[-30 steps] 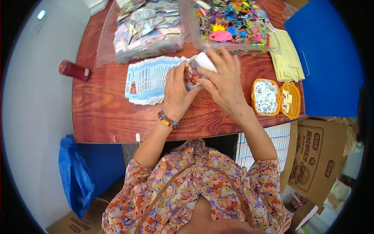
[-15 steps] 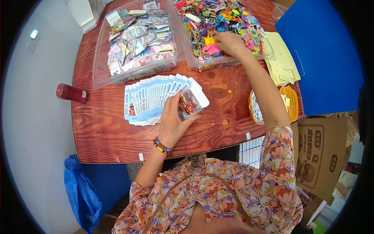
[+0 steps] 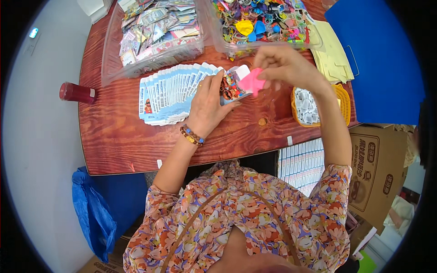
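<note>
Two hands are busy over the reddish-brown wooden bench [image 3: 118, 141]: your left hand [image 3: 207, 107] lies mostly flat, fingers spread, pinning a small clear printed packet with a white top [image 3: 233, 84] at the right end of a fanned row of blue-and-white printed cards [image 3: 170, 93], while your right hand [image 3: 284, 68] pinches a small pink soft piece [image 3: 251, 83] just above that packet's mouth. The pink piece looks limp, so if your pinch loosens before it is inside, it could drop onto the bench or slide off toward the edge. Pressing sideways with your left hand could also push the fanned cards out of their neat overlap. Behind the cards, a clear plastic tub [image 3: 111, 63] on the left holds a jumble of small printed packets, and a second clear plastic tub [image 3: 314, 43] on the right is piled with small multicoloured pieces in yellow, blue, pink and green. Near your right forearm, an orange plastic basket [image 3: 343, 102] holds a heap of small white items; what they are, I cannot tell. Your right elbow passes close to it, so a wide swing might knock it.
</note>
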The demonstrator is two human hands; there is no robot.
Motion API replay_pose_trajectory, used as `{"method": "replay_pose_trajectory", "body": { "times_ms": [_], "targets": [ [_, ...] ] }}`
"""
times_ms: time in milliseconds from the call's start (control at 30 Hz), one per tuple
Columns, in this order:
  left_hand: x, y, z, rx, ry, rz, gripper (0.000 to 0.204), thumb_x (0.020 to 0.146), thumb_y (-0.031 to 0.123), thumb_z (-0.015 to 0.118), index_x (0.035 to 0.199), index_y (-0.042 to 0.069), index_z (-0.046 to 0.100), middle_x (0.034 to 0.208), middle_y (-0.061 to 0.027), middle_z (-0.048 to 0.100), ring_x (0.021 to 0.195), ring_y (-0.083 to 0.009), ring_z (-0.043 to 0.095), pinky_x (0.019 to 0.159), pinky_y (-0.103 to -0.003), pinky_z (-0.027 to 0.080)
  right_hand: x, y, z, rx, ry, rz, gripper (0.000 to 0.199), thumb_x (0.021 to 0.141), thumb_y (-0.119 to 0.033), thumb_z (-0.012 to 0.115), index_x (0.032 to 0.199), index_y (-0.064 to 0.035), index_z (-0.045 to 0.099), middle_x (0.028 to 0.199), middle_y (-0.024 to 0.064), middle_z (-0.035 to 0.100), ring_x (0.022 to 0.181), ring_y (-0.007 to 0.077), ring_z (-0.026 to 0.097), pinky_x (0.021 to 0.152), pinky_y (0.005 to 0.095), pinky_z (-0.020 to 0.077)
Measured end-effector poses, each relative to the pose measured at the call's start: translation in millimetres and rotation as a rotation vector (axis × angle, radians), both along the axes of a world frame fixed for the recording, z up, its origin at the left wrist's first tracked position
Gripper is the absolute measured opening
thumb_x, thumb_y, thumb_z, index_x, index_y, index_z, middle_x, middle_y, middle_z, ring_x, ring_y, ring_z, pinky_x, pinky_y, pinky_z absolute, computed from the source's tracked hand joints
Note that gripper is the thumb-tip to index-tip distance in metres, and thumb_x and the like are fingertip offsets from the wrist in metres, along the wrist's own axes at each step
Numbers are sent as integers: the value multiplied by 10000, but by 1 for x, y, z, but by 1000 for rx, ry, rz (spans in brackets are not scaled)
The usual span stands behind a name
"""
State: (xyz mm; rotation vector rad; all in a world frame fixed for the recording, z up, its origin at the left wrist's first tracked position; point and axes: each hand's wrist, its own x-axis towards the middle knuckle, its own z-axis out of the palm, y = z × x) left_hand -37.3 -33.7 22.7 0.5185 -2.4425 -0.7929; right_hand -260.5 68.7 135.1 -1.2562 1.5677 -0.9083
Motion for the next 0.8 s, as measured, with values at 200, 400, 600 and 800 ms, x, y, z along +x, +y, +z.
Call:
{"method": "replay_pose_trajectory", "body": {
  "times_ms": [200, 400, 600, 800],
  "targets": [
    [-5, 14, 4, -56, -32, 7, 883, 665, 205, 883, 1398, 21, 426, 1175, -189, 543, 1074, -375, 553, 883, -441, 504, 41, -8, -34, -93, 580, -95, 149, 943, -109, 599, 991, 30, 616, 751, 66, 680, 578, 109, 645, 454, 240, 493],
    [-2, 10, 0, -66, 0, 70, 858, 671, 197, 879, 1386, 6, 446, 1171, -182, 542, 1066, -366, 558, 879, -435, 508, 48, 13, -19, 149, 2, -123, 356, 995, -177, 556, 1300, 7, 567, 906, 114, 690, 540, 137, 650, 435, 244, 514],
    [-7, 11, -3, -16, 11, 89, 863, 673, 191, 877, 1395, 2, 445, 1174, -184, 546, 1075, -375, 564, 895, -434, 503, 66, 13, -18, 326, -227, -147, 487, 1002, -339, 568, 1367, -22, 513, 891, 98, 704, 594, 147, 703, 392, 231, 497],
    [-1, 5, -6, 37, 31, 88, 882, 677, 226, 884, 1401, -7, 437, 1188, -209, 552, 1100, -373, 560, 919, -434, 493, 6, 2, -22, -158, -188, -171, 282, 985, -280, 589, 1128, -57, 688, 897, 52, 728, 477, 86, 616, 382, 211, 468]
  ]
}}
